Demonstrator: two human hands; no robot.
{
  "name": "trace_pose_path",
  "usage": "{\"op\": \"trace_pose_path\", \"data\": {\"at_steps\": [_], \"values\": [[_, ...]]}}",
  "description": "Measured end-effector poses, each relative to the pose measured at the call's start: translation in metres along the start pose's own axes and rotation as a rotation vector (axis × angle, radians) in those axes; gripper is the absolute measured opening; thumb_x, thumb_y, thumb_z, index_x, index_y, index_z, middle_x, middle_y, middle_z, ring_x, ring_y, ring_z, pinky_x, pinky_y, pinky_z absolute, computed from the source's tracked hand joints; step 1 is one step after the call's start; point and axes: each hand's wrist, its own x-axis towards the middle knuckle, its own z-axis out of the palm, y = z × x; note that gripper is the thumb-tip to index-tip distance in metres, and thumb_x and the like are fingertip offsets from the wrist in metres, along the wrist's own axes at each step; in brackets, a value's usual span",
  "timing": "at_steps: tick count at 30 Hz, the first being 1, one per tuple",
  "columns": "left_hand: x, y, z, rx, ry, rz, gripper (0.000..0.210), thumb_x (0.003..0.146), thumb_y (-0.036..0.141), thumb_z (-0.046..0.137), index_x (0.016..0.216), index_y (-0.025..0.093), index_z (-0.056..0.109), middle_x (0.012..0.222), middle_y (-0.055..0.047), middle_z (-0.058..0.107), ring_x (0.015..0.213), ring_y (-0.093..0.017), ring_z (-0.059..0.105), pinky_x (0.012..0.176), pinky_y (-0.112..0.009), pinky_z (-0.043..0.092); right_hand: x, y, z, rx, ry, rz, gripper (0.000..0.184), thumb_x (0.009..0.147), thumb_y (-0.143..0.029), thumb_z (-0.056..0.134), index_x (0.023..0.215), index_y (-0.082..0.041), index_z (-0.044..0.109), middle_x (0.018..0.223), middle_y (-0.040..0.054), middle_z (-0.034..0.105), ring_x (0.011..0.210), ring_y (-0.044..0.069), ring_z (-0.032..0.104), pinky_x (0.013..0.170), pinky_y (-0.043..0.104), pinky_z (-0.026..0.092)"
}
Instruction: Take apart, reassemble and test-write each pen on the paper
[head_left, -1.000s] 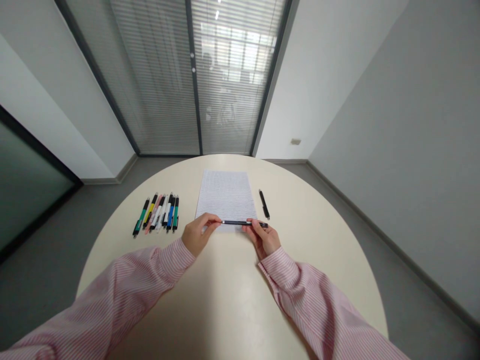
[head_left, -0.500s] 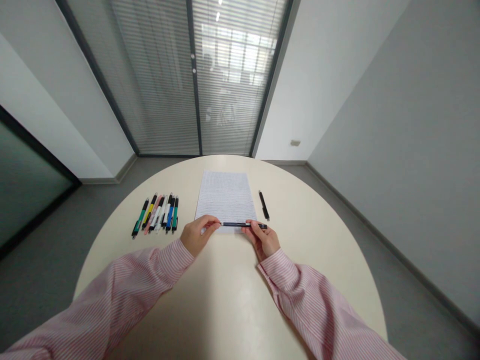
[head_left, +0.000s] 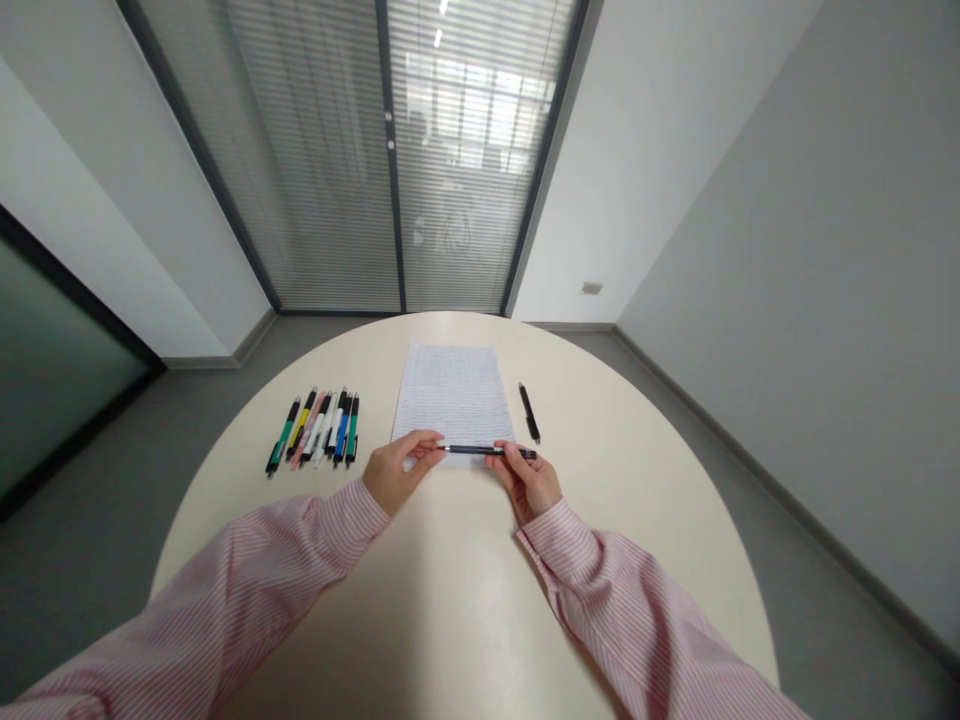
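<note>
A slim dark pen (head_left: 471,450) lies level between my two hands, above the near edge of a sheet of lined or written paper (head_left: 452,390). My left hand (head_left: 401,470) pinches its left end, which looks metallic. Thumb and fingers of my right hand (head_left: 527,478) are closed around the other end, partly covering it. Beyond my right hand, a black pen (head_left: 529,412) rests on the table, apart from the paper.
Several pens (head_left: 319,430) in green, yellow, pink, white and blue lie side by side at the left of the round cream table (head_left: 465,620). Behind the table stands a glass partition with blinds (head_left: 330,200).
The camera view has shifted very slightly. Both hands keep the same hold on the pen.
</note>
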Motion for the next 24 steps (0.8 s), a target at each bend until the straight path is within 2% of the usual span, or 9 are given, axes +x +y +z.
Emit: {"op": "trace_pose_path", "data": {"at_steps": [2, 5, 7, 14, 18, 21, 24], "values": [[0.0000, -0.0002, 0.0002, -0.042, 0.020, 0.035, 0.025, 0.078, 0.030, 0.059, 0.101, 0.019, 0.058, 0.093, -0.005, 0.068, 0.077, -0.014, 0.065, 0.074, -0.024, 0.052, 0.0004, 0.0002, -0.0003, 0.008, 0.003, -0.001, 0.032, 0.055, -0.029, 0.082, 0.076, -0.008, 0.070, 0.066, 0.0073, 0.070, 0.063, 0.015, 0.068, 0.063, 0.016, 0.057], [0.0009, 0.0005, -0.0011, 0.016, 0.035, 0.110, 0.013, 0.081, 0.027, 0.056, 0.088, 0.019, 0.061, 0.085, -0.003, 0.067, 0.073, -0.013, 0.062, 0.072, -0.024, 0.051, -0.0002, -0.0002, 0.0005, 0.009, 0.000, 0.002, 0.033, 0.054, -0.029, 0.082, 0.076, -0.008, 0.070, 0.065, 0.0075, 0.070, 0.063, 0.015, 0.068, 0.063, 0.015, 0.057], [0.0017, 0.0007, -0.0023, 0.055, 0.039, 0.124, 0.012, 0.082, 0.027, 0.054, 0.082, 0.019, 0.062, 0.080, -0.003, 0.066, 0.070, -0.013, 0.061, 0.070, -0.024, 0.050, -0.0008, -0.0003, 0.0009, 0.006, -0.002, 0.002, 0.032, 0.054, -0.029, 0.082, 0.075, -0.008, 0.070, 0.066, 0.0072, 0.070, 0.063, 0.015, 0.068, 0.064, 0.016, 0.057], [0.0020, -0.0006, -0.0020, 0.104, 0.029, 0.020, 0.017, 0.081, 0.033, 0.055, 0.077, 0.019, 0.064, 0.074, -0.002, 0.068, 0.064, -0.013, 0.061, 0.065, -0.023, 0.049, -0.0002, 0.0004, -0.0006, -0.001, 0.003, 0.010, 0.031, 0.057, -0.029, 0.081, 0.077, -0.008, 0.070, 0.066, 0.0074, 0.070, 0.063, 0.015, 0.068, 0.064, 0.017, 0.057], [0.0011, 0.0004, -0.0005, 0.010, 0.031, 0.033, 0.019, 0.077, 0.029, 0.060, 0.094, 0.019, 0.061, 0.085, -0.003, 0.068, 0.069, -0.012, 0.063, 0.069, -0.023, 0.051, 0.0008, 0.0009, -0.0012, 0.008, 0.010, 0.004, 0.032, 0.056, -0.030, 0.081, 0.076, -0.008, 0.070, 0.065, 0.0079, 0.070, 0.063, 0.015, 0.068, 0.063, 0.015, 0.057], [0.0009, 0.0004, -0.0005, 0.023, 0.039, 0.076, 0.013, 0.080, 0.028, 0.057, 0.087, 0.019, 0.063, 0.085, -0.003, 0.069, 0.072, -0.013, 0.064, 0.072, -0.023, 0.050, 0.0007, 0.0008, -0.0013, 0.005, 0.002, 0.006, 0.031, 0.056, -0.030, 0.081, 0.077, -0.008, 0.070, 0.066, 0.0074, 0.070, 0.063, 0.015, 0.068, 0.063, 0.016, 0.057], [0.0013, -0.0001, -0.0010, 0.022, 0.053, 0.030, 0.013, 0.079, 0.030, 0.059, 0.081, 0.019, 0.065, 0.080, -0.003, 0.069, 0.070, -0.013, 0.064, 0.070, -0.023, 0.051, 0.0003, 0.0003, -0.0011, 0.012, 0.005, 0.009, 0.031, 0.055, -0.029, 0.081, 0.076, -0.009, 0.070, 0.066, 0.0069, 0.070, 0.062, 0.015, 0.068, 0.063, 0.017, 0.058]]}}
